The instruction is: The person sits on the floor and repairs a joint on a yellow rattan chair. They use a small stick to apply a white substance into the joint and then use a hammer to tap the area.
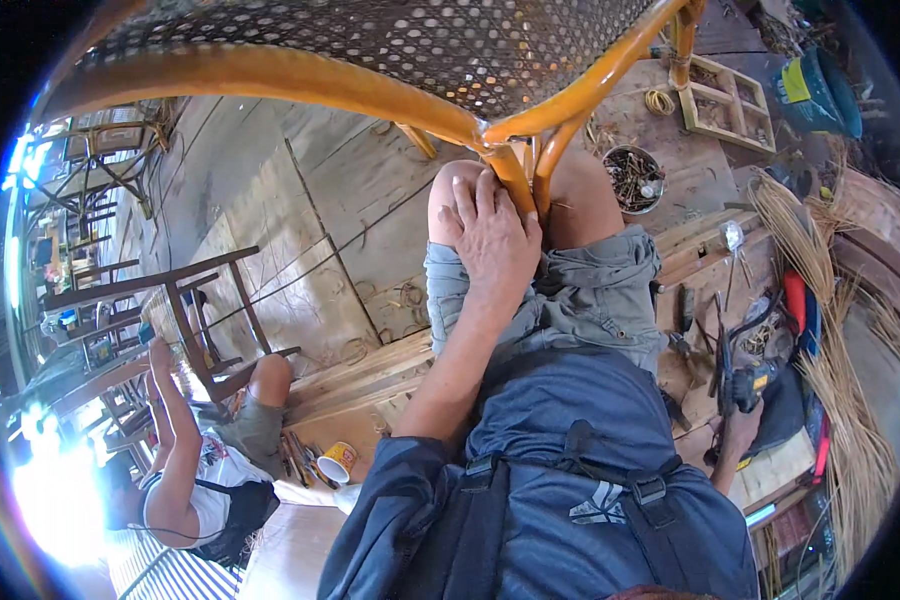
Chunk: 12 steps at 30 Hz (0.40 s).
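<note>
My left hand (492, 238) lies over my left knee with its fingers stretched out. Its thumb side is against a glossy orange-brown leg (511, 178) of a chair-like frame, whose foot comes down between my knees. Above it spreads the frame's dark woven mesh panel (440, 55), edged by a thick curved pole (300, 78). Down at my right side, my right hand (739, 428) is closed around a black power tool (748, 385) with a yellow mark, among tools and a bag. The tool's exact kind is hard to make out.
A bucket of scraps (633, 180) stands beside my right knee. Long rattan strands (840, 400) lie at right, near a wooden tray (727, 103) and teal bin (828, 92). At left, a co-worker (205, 480) sits by a dark chair frame (185, 300); a yellow cup (337, 461) is nearby.
</note>
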### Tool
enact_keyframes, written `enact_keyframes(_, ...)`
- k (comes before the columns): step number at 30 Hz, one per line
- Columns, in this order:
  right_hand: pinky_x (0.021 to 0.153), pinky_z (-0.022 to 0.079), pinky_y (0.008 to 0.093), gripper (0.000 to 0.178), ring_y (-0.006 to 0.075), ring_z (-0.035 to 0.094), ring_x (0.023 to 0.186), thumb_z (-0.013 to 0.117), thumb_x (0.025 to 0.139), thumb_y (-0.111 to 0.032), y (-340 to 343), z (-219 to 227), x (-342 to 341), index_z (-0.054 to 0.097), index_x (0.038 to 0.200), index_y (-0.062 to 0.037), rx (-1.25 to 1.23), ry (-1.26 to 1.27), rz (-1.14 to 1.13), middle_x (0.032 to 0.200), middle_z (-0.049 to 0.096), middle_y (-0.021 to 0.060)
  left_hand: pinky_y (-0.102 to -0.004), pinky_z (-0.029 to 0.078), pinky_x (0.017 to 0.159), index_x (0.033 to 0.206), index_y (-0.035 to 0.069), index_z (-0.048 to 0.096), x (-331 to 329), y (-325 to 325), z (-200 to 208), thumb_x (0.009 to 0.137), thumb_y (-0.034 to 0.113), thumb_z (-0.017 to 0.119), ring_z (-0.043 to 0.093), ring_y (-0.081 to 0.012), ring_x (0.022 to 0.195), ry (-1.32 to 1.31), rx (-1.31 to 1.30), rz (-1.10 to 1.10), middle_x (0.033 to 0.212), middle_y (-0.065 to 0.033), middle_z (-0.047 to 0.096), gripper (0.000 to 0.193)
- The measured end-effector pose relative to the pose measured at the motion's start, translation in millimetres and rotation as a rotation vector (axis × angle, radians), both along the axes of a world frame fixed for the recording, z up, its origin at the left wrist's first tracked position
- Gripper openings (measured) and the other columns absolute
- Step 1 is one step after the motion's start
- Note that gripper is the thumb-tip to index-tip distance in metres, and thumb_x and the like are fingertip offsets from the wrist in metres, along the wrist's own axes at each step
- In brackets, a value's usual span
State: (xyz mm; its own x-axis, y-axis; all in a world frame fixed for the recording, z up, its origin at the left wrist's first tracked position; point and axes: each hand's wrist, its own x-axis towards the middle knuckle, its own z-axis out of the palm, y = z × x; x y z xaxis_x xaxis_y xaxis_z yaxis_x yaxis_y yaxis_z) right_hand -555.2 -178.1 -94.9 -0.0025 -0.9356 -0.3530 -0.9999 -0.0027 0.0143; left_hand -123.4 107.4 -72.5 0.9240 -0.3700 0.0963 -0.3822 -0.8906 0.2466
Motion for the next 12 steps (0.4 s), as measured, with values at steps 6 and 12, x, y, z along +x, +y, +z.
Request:
enact_keyframes(6,0.098,0.041,0.0417,0.08,0.0373,0.053,0.119,0.07,0.074,-0.039,-7,44,6,0.04,0.142,-0.0095,-0.129,0.038,-0.06,0.128,0.057,0.0197,-0.0597,0.024,0.104,0.112,-0.002,0.059,-23,-5,20,0.078,0.025,0.068,0.035,-0.0379,0.13,0.062,-0.025,-0.083,0.129,-0.0138,0.048,0.045)
enact_keyframes(12,0.097,0.041,0.0438,0.071,0.0352,0.057,0.116,0.069,0.08,-0.029,-48,44,-29,0.04,0.141,-0.0087,-0.157,-0.204,0.122,0.125,0.059,0.0209,-0.0417,0.036,0.103,0.113,-0.001,0.058,-46,-28,32,0.082,0.029,0.068,0.052,-0.0346,0.115,0.31,-0.405,-0.313,0.124,-0.0197,0.054,0.044)
